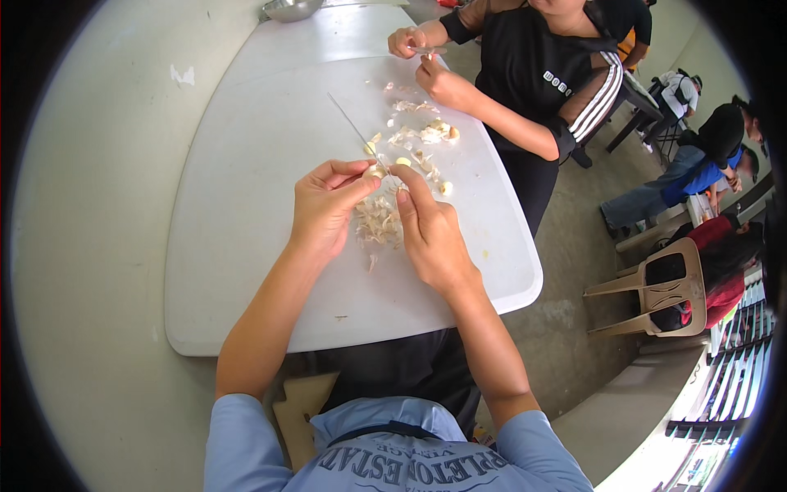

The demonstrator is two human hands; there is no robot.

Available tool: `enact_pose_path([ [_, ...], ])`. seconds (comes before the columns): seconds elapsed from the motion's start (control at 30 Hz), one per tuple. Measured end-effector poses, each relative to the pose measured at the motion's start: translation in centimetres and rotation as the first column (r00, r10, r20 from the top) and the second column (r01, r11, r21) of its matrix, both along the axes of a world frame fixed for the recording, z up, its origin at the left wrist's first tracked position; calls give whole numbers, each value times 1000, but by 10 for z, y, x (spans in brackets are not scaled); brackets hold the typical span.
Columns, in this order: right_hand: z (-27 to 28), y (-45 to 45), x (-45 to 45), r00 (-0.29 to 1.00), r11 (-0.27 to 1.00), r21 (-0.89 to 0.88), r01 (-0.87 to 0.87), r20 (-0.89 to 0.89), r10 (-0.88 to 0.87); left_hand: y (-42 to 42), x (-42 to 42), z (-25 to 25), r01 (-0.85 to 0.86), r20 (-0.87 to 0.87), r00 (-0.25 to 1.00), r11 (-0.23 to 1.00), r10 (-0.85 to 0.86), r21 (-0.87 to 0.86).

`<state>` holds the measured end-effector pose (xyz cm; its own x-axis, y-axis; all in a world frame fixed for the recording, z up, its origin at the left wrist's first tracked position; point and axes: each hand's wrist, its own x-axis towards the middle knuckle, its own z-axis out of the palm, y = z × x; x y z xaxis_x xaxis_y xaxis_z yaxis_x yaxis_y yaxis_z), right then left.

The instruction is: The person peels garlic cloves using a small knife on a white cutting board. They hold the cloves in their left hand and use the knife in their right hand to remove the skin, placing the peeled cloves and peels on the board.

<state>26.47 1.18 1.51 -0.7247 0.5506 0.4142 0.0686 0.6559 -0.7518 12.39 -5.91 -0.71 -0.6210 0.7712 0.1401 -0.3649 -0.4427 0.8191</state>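
My left hand (323, 203) pinches a garlic clove (374, 173) between thumb and fingertips. In my right hand (430, 230) is a thin knife (350, 121), its narrow blade angled away to the upper left past the clove. The knife's handle is mostly hidden by my fingers. Just beyond my fingertips lie two pale peeled cloves, one (369, 147) beside the blade and another (403, 162) to its right. A heap of papery garlic skins (378, 222) lies between and below my hands. Right of my right index finger rests a single clove (446, 188).
A white table (246, 203) stands against a pale wall (92, 215). More garlic cloves (439, 131) and skins lie farther up. Across the right edge, a co-worker's hands (446, 83) hold a knife (428, 50). A metal bowl (292, 10) sits at the far end.
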Motion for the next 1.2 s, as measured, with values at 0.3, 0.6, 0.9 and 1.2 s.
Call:
enact_pose_path([
  [0.3, 5, -1, 2, 1000, 999, -41, 13, 9, -13, -2, 3, 1, 52, -69, 996, 998, -54, -41],
  [0.6, 0, -1, -1, 998, 998, 26, 55, -25, -54, 1, 1, -3, 71, -76, 994, 994, -77, -78],
  [0.9, 6, 4, 2, 999, 991, -127, 34, 40, -29, -1, 0, 5, 53, -18, 998, 995, -55, -88],
  [1.2, 3, 3, 0, 993, 997, -53, -62, 92, 67, -3, -7, 5, 9, -129, 991, 991, -26, -134],
])
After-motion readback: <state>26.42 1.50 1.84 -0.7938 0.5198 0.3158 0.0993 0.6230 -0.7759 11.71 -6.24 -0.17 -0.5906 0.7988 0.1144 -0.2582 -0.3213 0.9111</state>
